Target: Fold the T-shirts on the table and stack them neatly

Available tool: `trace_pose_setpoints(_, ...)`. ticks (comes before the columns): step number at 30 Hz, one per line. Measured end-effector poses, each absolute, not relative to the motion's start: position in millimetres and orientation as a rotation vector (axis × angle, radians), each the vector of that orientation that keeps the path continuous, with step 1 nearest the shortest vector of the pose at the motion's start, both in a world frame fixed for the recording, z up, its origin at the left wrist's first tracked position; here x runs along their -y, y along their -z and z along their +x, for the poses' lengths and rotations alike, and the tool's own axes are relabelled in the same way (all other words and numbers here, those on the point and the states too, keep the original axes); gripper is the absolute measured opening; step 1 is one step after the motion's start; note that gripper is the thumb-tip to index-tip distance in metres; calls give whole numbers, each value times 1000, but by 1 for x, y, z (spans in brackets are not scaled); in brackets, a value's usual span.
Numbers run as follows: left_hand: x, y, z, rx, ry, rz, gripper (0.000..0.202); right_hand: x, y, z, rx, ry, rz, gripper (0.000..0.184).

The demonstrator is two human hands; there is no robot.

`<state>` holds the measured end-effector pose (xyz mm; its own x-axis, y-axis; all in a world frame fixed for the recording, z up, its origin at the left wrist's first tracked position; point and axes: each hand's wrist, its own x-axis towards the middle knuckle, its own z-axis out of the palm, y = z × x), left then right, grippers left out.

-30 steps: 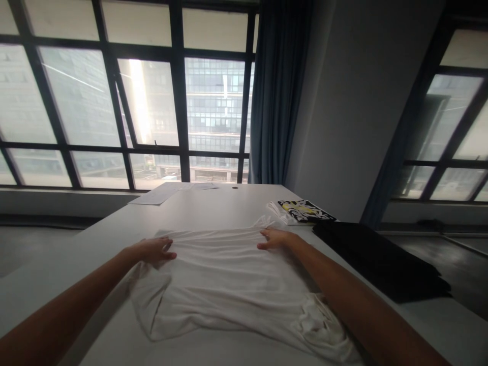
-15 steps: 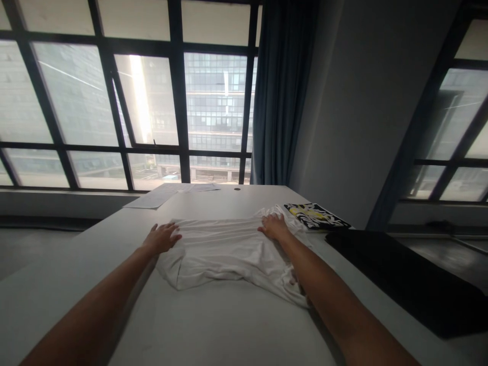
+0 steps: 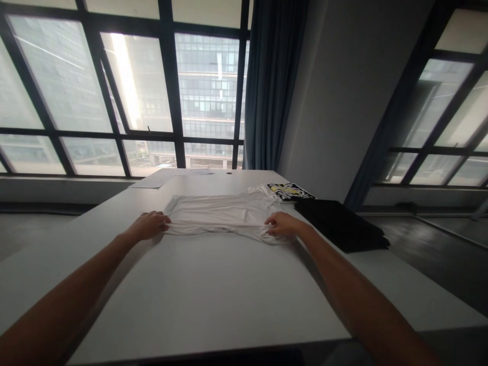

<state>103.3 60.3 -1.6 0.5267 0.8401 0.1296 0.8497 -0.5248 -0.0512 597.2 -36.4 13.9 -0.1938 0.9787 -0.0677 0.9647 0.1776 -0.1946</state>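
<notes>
A Room That Looks Like an Office

Black-framed windows [image 3: 135, 86] with a long blue curtain [image 3: 267, 96] face a glass-fronted block [image 3: 208, 96] (itself office-like); a plain white table [image 3: 221, 290] bears loose paper sheets [image 3: 152, 181] at its far end.

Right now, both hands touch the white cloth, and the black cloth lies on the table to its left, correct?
Not quite: the head view shows the black cloth to the right of the white cloth. It does lie on the table, and the left hand and right hand touch the white cloth.
</notes>
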Motion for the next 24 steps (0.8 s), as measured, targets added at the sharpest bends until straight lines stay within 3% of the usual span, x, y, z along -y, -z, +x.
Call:
trace_pose_setpoints(4,-44,-2,86,1564,169,-2444,31,51,-21,604,2246,27,-1892,20)
trace_pose_setpoints(8,-37,11,69,1663,373,-2403,36,61,-20,607,2208,-23,-1853,20)
trace_pose_setpoints(11,-38,25,66,1714,422,-2497,42,65,-11,599,2250,-138,-1905,32)
trace_pose_setpoints(16,-40,26,68,1734,391,-2627,36,64,-13,594,2203,-90,-1925,16)
trace_pose_setpoints(20,-38,11,60,1675,519,-2689,41,80,-38,623,2006,-268,-1669,29)
trace_pose_setpoints(24,-31,-1,49,1685,557,-2790,54,105,-55,656,1956,-764,-1427,56)
